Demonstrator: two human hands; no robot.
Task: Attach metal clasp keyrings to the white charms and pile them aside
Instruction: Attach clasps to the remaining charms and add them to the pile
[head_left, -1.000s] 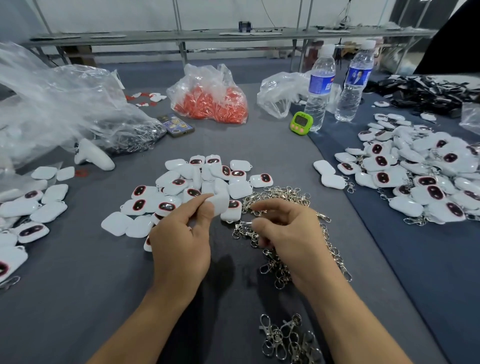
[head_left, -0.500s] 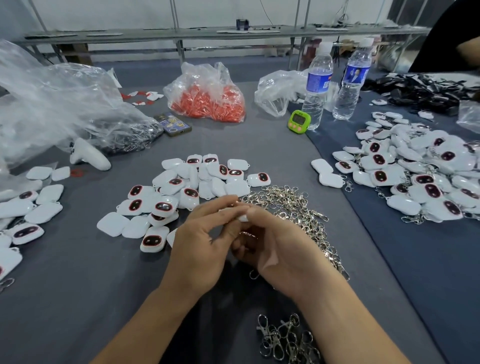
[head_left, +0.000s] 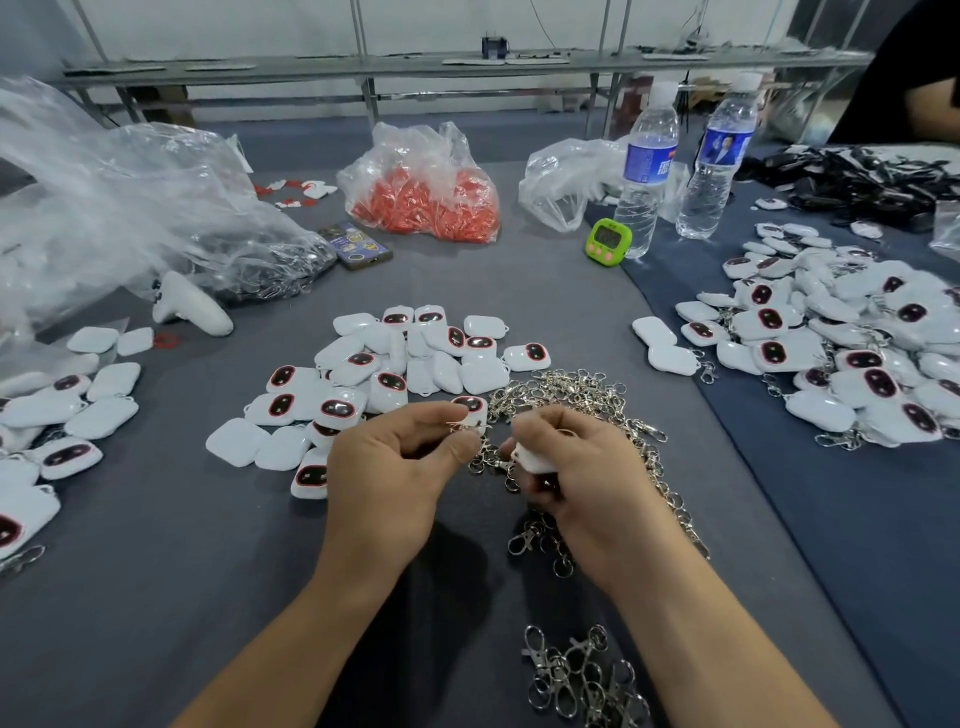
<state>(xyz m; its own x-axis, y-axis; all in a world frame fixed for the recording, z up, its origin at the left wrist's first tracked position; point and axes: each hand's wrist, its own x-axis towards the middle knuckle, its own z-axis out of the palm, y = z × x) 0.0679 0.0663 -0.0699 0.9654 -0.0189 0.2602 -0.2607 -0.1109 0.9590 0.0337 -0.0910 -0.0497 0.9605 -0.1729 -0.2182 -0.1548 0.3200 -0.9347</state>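
My left hand (head_left: 395, 467) pinches a thin metal keyring part (head_left: 467, 426) between thumb and fingertips. My right hand (head_left: 592, 473) grips a white charm (head_left: 535, 460) close beside it, over the near end of the loose keyring heap (head_left: 587, 400). Unclasped white charms with dark red-rimmed faces (head_left: 405, 358) lie just beyond my hands. A big pile of charms with clasps attached (head_left: 841, 338) covers the blue cloth on the right. More charms (head_left: 52, 415) lie at the left edge. A small bunch of clasps (head_left: 582, 680) sits near my right forearm.
Two water bottles (head_left: 644, 171) and a green timer (head_left: 608, 238) stand at the back right. A bag of orange parts (head_left: 431, 197), clear plastic bags (head_left: 130, 208), a white controller (head_left: 189, 312) and a phone (head_left: 356, 247) lie farther back. A person's arm (head_left: 924, 98) shows at the far right.
A second ago my left hand held the charm while my right picked among the keyrings. The hands met, and now my right holds the charm and my left pinches the metal part.
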